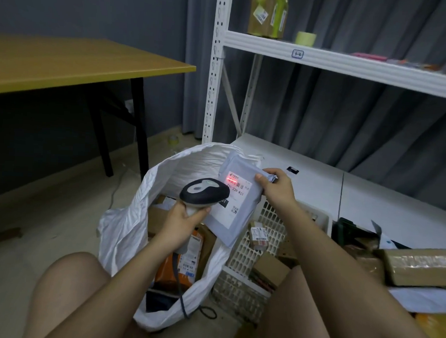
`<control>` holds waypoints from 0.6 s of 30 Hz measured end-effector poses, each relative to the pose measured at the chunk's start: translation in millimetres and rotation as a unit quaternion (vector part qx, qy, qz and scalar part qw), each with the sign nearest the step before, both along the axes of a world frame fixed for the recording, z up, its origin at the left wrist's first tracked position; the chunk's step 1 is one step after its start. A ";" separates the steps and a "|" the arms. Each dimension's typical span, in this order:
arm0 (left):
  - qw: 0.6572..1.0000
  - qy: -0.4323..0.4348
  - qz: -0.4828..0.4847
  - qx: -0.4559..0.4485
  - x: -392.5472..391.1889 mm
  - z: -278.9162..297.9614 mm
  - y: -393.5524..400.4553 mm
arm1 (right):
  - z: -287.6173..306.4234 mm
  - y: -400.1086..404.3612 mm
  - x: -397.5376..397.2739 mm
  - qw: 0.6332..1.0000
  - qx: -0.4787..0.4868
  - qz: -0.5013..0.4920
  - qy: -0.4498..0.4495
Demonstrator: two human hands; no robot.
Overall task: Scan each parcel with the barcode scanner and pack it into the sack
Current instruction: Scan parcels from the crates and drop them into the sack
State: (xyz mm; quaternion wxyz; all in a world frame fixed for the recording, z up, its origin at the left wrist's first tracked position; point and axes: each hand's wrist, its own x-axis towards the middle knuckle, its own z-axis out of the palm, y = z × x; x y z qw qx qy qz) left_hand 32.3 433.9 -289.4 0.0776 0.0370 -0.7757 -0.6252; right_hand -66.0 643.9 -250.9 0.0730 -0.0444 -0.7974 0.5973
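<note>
Currently, the black-and-grey handheld barcode scanner (204, 192) is gripped by the left hand (182, 218), and the flat grey plastic mailer parcel (237, 198) is pinched at its corner by the right hand (276, 188) above the open white woven sack (125, 231). The red beam is seen on the label. A misread could be caused by a tilted or sagging parcel.

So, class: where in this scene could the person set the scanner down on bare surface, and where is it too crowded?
Free: the wooden table top at left, and the white shelf board behind the basket. Crowded: the sack, the basket, and the floor at right, piled with taped parcels.
</note>
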 end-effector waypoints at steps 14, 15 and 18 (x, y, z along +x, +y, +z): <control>1.000 0.006 -0.018 -0.016 -7.0 -3.8 -4.5 | 0.8 -2.7 -6.3 1.000 -0.009 0.017 -0.001; 1.000 0.006 -0.017 -0.015 -8.1 -5.0 -5.0 | 0.4 -3.6 -7.5 1.000 -0.011 0.019 -0.001; 1.000 -0.003 -0.014 -0.014 -11.5 -7.4 -7.3 | -1.9 -6.4 -11.5 1.000 -0.017 0.023 -0.006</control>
